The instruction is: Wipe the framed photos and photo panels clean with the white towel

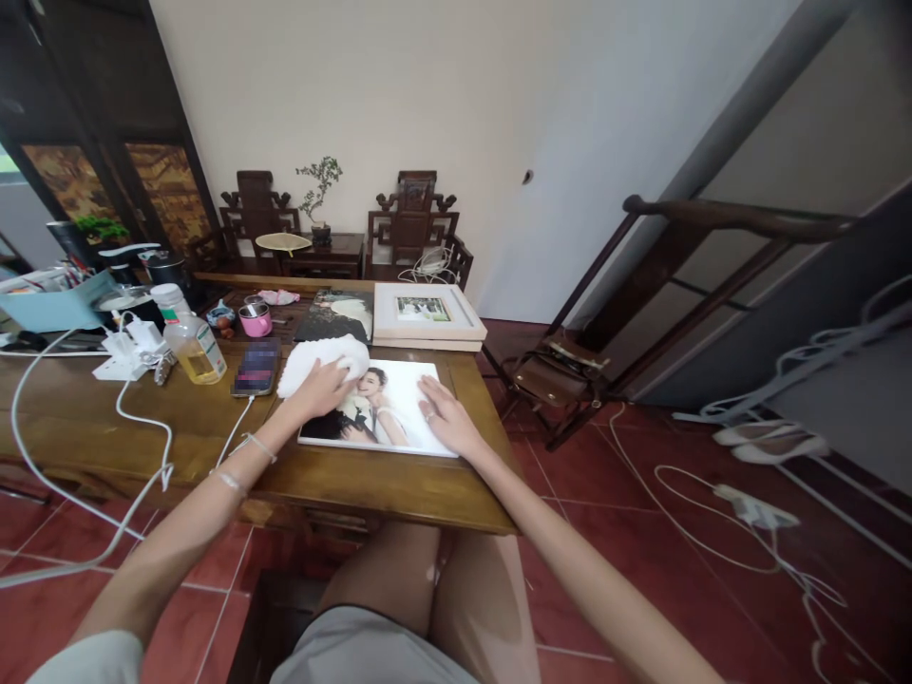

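Note:
A large flat photo print [399, 399] of two people lies on the wooden table [106, 437] in front of me. My left hand [322, 388] presses a white cloth [313, 356] onto the print's upper left part, fingers curled over the cloth. My right hand [446, 418] lies flat on the print's right side with fingers stretched out and a ring on one finger.
Behind the print are a white framed picture [427, 316] on a stack and a dark photo [334, 313]. To the left lie a phone [255, 369], a bottle of yellowish liquid [191, 340], a pink cup [255, 319], a power strip [132, 356] and cables. A wooden rack [570, 380] stands at right.

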The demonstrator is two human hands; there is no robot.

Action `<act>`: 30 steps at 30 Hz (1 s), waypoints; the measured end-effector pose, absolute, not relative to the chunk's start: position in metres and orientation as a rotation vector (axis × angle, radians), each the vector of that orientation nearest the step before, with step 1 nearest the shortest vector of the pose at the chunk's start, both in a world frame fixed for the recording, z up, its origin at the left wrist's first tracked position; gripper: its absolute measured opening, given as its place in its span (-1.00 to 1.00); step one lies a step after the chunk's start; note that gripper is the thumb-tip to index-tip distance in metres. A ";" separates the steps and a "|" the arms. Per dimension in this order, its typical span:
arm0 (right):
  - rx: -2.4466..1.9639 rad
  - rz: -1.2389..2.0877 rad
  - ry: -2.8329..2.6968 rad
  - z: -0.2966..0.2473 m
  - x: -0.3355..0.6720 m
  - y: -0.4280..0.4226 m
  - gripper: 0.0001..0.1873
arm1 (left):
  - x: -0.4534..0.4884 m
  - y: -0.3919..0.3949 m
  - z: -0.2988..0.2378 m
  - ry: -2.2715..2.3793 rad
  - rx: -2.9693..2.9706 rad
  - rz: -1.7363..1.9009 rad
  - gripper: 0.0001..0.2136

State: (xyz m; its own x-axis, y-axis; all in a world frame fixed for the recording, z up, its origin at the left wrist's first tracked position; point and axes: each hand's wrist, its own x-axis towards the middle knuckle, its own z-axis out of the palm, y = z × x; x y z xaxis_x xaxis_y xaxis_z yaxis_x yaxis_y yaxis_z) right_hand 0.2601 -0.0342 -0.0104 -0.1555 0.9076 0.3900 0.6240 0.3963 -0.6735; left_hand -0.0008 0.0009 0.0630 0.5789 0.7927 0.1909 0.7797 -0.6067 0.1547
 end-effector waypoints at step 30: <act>-1.274 0.318 -2.012 -0.009 0.261 -0.034 -0.63 | 0.000 -0.015 0.052 1.571 2.729 0.356 -0.67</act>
State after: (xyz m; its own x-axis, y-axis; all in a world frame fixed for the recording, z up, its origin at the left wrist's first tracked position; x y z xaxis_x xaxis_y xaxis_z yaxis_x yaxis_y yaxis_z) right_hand 0.2609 -0.0342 -0.0089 -0.2501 0.8615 0.4419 0.6830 0.4805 -0.5501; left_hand 0.0002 -0.0152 0.0522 0.4834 0.8505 0.2072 0.8566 -0.5084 0.0881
